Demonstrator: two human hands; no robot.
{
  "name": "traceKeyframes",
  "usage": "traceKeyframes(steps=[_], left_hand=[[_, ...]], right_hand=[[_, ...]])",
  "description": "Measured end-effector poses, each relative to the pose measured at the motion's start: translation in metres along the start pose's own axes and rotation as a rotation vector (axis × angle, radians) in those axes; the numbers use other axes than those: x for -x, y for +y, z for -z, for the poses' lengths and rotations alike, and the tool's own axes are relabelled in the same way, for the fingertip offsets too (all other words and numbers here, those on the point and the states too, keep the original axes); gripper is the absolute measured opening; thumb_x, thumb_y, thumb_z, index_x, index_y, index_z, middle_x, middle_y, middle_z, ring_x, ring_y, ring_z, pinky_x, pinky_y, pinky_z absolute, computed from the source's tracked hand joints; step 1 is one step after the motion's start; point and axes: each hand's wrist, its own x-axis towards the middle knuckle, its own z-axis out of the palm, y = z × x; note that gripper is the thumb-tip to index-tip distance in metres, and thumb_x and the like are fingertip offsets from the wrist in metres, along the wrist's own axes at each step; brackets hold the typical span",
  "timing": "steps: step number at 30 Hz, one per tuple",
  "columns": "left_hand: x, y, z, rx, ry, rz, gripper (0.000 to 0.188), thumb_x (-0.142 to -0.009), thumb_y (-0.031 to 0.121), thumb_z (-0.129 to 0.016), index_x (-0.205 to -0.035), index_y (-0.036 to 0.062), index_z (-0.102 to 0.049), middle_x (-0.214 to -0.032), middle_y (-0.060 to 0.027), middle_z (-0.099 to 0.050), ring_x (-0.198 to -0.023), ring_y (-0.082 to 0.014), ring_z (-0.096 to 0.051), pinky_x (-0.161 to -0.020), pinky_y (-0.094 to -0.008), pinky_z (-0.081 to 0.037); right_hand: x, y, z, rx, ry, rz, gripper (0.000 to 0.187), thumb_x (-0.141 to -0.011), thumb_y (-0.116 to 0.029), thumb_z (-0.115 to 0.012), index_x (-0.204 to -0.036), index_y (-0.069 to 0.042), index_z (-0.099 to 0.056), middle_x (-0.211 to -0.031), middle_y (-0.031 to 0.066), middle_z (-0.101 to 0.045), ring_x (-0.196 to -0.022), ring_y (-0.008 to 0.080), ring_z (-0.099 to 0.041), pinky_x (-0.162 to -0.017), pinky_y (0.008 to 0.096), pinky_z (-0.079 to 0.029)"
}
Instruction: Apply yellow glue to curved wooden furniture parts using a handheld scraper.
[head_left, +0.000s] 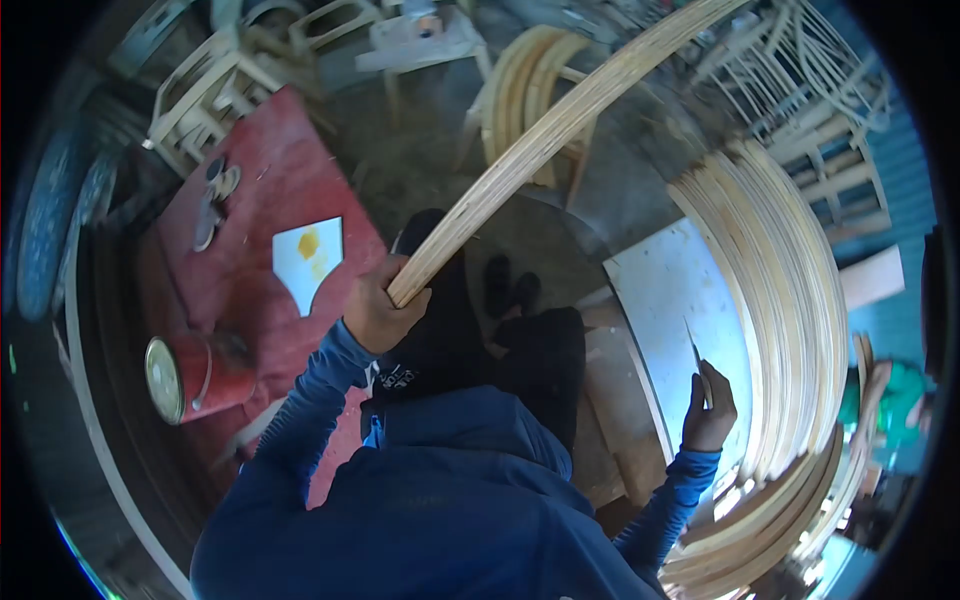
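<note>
My left hand (385, 312) is closed around the lower end of a long, slightly curved strip of layered wood (540, 155). From there the strip slants up and away to the right, past the top edge. In my right hand (710, 412) is a knife (694, 345) with a thin, pointed blade; its handle is mostly hidden by my fingers. This hand is over a pale panel (660, 275), beside a large stack of curved wooden strips (790, 300). Left of my left hand, a white board (290, 262) with a yellow-orange smear lies on a red surface (275, 170).
A red can (210, 372) lies near the left, with small items (212, 205) farther back on the red surface. Wooden frames (205, 95) and curved pieces (530, 90) stand behind. More bent strips (760, 530) are at lower right. A person in green (895, 400) is at far right.
</note>
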Motion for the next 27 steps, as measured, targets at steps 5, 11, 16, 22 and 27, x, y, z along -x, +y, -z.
traceKeyframes(steps=[5,11,16,22,27], left_hand=[[0.075,-0.059,0.036,-0.005,0.168,0.337,0.029,-0.08,0.017,-0.073,-0.104,0.0023,-0.068,-0.083,-0.0187,-0.069,-0.077,-0.0251,-0.071,-0.072,-0.0387,-0.053],[0.126,-0.116,0.061,0.004,0.407,0.62,0.032,-0.081,0.018,-0.072,-0.103,-0.0036,-0.066,-0.072,-0.0175,-0.069,-0.064,-0.0231,-0.069,-0.062,-0.0386,-0.055],[0.162,-0.167,0.065,0.089,0.63,0.738,0.027,-0.085,0.015,-0.071,-0.099,-0.0056,-0.062,-0.073,-0.0089,-0.065,-0.058,-0.0158,-0.064,-0.052,-0.032,-0.053],[0.185,-0.199,0.074,0.086,0.735,0.85,0.028,-0.085,0.021,-0.072,-0.092,-0.0033,-0.06,-0.066,-0.0133,-0.064,-0.056,-0.0194,-0.065,-0.052,-0.0359,-0.052],[0.206,-0.226,0.064,0.047,0.782,0.983,0.029,-0.083,0.024,-0.072,-0.09,-0.0021,-0.06,-0.065,-0.0152,-0.064,-0.056,-0.0228,-0.065,-0.055,-0.0386,-0.052]], right_hand=[[-0.048,-0.047,-0.035,-0.133,-0.014,0.143,0.019,-0.09,0.001,-0.069,-0.11,0.002,-0.071,-0.104,0.0174,-0.073,-0.094,0.0306,-0.073,-0.083,0.0369,-0.058],[-0.11,-0.124,-0.088,-0.463,-0.108,0.398,0.022,-0.093,-0.001,-0.067,-0.115,0.003,-0.069,-0.105,0.0171,-0.073,-0.093,0.0275,-0.073,-0.085,0.0337,-0.056],[-0.146,-0.213,-0.153,-1.271,-0.46,-0.091,0.029,-0.1,-0.01,-0.06,-0.125,0.006,-0.062,-0.104,0.0161,-0.072,-0.085,0.0216,-0.072,-0.083,0.0327,-0.058],[-0.177,-0.279,-0.203,-1.624,-0.731,-0.298,0.033,-0.104,-0.017,-0.057,-0.13,0.002,-0.057,-0.105,0.0168,-0.07,-0.083,0.0234,-0.072,-0.077,0.0372,-0.061],[-0.184,-0.325,-0.236,-1.665,-0.918,-0.313,0.031,-0.103,-0.017,-0.059,-0.127,0.002,-0.06,-0.104,0.0159,-0.071,-0.087,0.0216,-0.072,-0.079,0.0357,-0.06]])
